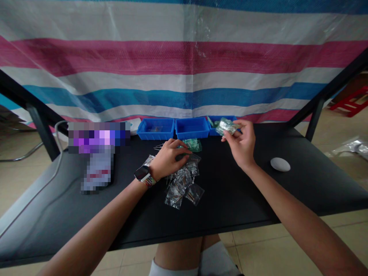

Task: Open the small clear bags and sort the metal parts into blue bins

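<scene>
My right hand (243,143) pinches a small clear plastic packet (226,125), greenish and shiny, in front of the right blue bin (231,119); its contents are too small to tell. Green packets show inside that bin. My left hand (169,158) rests over a pile of small clear packets (182,182), its thumb and fingers apart. Thin metal pins or screws seem to lie within these packets. Just beyond the left fingertips is a green packet (193,145), partly covered by the hand. A smartwatch (143,174) sits on my left wrist.
The middle blue bin (192,134) and the left blue bin (156,135), with a small packet inside, stand in the row. A white oval object (280,164) lies to the right. Pixelated items (97,168) and a white cable (59,165) are at left. A striped sheet (184,57) hangs behind.
</scene>
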Demonstrator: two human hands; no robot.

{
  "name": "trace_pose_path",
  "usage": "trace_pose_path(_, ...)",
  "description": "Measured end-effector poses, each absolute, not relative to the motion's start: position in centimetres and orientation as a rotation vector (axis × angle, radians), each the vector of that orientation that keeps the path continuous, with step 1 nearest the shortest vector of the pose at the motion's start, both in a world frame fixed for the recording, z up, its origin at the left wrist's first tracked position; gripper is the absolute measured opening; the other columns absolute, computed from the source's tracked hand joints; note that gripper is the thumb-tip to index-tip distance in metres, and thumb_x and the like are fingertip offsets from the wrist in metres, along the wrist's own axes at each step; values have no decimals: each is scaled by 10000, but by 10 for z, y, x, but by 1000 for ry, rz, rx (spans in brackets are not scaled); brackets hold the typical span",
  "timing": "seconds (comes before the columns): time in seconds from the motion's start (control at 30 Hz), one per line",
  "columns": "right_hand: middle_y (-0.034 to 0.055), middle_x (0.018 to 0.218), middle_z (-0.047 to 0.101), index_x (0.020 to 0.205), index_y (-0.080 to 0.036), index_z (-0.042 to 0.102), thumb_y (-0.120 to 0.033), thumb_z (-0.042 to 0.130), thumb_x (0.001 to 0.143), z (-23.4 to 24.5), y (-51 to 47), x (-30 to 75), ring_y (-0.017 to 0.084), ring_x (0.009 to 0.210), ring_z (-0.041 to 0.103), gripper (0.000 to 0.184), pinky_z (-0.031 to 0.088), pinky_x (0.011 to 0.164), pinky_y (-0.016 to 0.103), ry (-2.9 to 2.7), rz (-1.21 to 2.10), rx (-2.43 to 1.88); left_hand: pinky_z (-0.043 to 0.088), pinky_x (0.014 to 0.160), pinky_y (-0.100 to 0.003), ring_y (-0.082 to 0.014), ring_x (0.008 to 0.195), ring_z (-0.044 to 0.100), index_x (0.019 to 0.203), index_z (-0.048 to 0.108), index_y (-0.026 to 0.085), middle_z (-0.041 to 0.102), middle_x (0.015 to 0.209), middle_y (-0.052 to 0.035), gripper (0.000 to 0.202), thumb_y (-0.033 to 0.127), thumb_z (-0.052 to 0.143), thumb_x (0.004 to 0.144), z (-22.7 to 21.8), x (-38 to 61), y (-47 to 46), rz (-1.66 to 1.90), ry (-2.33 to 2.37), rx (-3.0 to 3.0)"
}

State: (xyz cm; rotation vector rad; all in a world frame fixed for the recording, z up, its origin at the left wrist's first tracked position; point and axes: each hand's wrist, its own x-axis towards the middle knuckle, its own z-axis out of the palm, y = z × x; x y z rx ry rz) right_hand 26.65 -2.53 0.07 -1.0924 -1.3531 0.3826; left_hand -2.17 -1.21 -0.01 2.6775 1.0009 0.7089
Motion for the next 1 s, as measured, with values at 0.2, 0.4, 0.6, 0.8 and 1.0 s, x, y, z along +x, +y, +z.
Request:
trace_pose_path(0.2, 117, 1119, 685, 1405, -236, 481, -334, 607, 964, -5, 9, 327, 248, 884, 724, 469, 634, 806, 433, -1442, -15, -1352, 487, 1027, -496, -300, 1107, 598, 1214, 787, 255, 686, 1247, -99, 308, 342, 644, 956, -1, -20, -14, 672, 1043, 2655)
trace_pose_path(0.4, 136, 1069, 729, 1302, -195, 652, -247, 632, 921, -8, 14, 344, 307, 954, 678, 384, 559, 984, 539, -1628, -277, -1528, 483, 1025, -476, -289, 1092, 593, 1136, 765, 247, 678, 1214, -91, 236, 296, 652, 934, -1, -19, -15, 691, 1023, 2640)
trace_pose_path(0.6, 138, 1116, 696, 1383, -190, 578, -204, 549, 935, -4, 17, 343, 220, 783, 661, 450, 603, 810, 403, -1479, -288, -1466, 467, 1046, -474, -290, 1136, 605, 1068, 738, 232, 715, 1212, -81, 179, 243, 625, 929, 4, -17, -17, 695, 973, 2631)
trace_pose_path(0.8, 83, 1007, 739, 1323, -203, 588, -224, 585, 927, -9, 14, 337, 218, 751, 657, 397, 587, 843, 403, -1581, -237, -1518, 445, 1058, -491, -305, 1236, 616, 1187, 713, 250, 748, 1242, -75, 281, 213, 606, 930, 5, -16, -17, 657, 940, 2667)
trace_pose_path(1.0, 96, 965, 735, 1173, -208, 595, -291, 553, 977, -9, 20, 336, 230, 776, 699, 218, 607, 782, 391, -1397, -237, -1442, 469, 1047, -471, -294, 1205, 621, 1195, 729, 244, 747, 1209, -85, 303, 175, 585, 939, 8, -15, -19, 681, 876, 2672)
